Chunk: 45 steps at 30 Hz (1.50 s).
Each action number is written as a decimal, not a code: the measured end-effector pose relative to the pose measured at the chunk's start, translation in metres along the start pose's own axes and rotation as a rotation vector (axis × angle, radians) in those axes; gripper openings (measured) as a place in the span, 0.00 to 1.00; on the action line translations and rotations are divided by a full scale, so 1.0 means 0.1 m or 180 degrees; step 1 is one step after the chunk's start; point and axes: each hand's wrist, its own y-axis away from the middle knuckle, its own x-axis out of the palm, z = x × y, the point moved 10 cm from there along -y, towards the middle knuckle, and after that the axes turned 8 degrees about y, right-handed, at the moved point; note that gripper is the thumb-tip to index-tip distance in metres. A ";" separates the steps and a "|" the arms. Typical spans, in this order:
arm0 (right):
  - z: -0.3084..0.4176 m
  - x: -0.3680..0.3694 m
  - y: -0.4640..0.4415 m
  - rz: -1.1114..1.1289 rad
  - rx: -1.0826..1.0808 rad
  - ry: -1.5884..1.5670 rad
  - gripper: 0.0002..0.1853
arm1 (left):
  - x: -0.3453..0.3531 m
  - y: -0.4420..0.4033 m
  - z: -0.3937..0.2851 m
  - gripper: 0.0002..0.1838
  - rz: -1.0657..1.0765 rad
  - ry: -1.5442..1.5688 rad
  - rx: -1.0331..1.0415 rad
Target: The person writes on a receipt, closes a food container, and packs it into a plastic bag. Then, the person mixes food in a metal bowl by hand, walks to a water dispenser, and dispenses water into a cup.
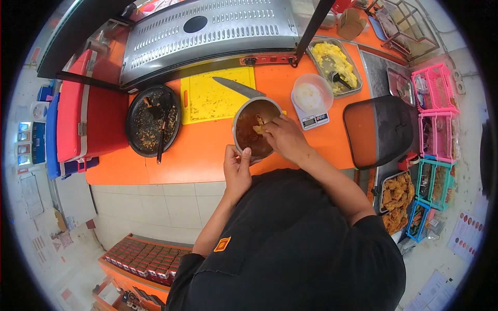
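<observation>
My left hand (238,170) grips the near-left rim of a round metal bowl (267,107), thumb over the edge. Reddish-brown sauce (246,129) covers the inside of the bowl. Over it, my right hand (285,136) reaches across the right rim, fingers pinched on a yellowish-brown piece of food (258,128). Just behind the bowl, a large knife (233,86) lies on a yellow cutting board (199,101) strewn with crumbs. To the right, a clear plastic bowl (322,85) sits on a white digital scale (315,122).
A black round tray (134,132) with crumbs and utensils stands left, beside a red cooler box (93,109). At the back right is a metal tray (354,58) of yellow food. Fried pieces (398,194) fill a tray far right. A metal warmer (212,31) spans the back.
</observation>
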 end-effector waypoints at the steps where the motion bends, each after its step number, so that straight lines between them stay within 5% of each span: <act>1: 0.06 0.02 0.00 0.0000 -0.0227 -0.0075 0.11 | 0.02 0.00 0.00 0.12 0.0049 -0.0017 -0.0005; 7: -0.13 -0.02 -0.02 0.0343 0.0543 -0.0827 0.11 | 0.00 0.01 -0.09 0.12 -0.0110 0.0199 -0.0138; 11: -0.22 -0.05 0.04 0.0088 0.0455 -0.0770 0.12 | -0.09 0.00 -0.07 0.12 -0.0147 0.0266 -0.0192; 16: 0.08 -0.19 0.00 -0.0482 -0.0393 0.0868 0.08 | -0.06 0.00 -0.07 0.12 -0.0039 0.0313 -0.0215; 22: 0.14 0.10 0.04 0.0001 -0.0732 0.0786 0.07 | -0.03 0.03 -0.07 0.12 0.0062 0.0255 -0.0121; 32: 0.08 0.12 -0.05 0.0229 -0.0246 0.1433 0.10 | 0.04 0.04 -0.01 0.13 0.0091 0.0245 -0.0216; 35: 0.15 0.32 0.01 0.0621 -0.0698 0.1283 0.12 | 0.04 0.04 -0.03 0.13 0.0077 0.0131 -0.0225; 45: 0.17 0.29 -0.05 0.0922 -0.0219 -0.0075 0.10 | -0.01 0.04 0.00 0.12 0.0052 0.0205 -0.0161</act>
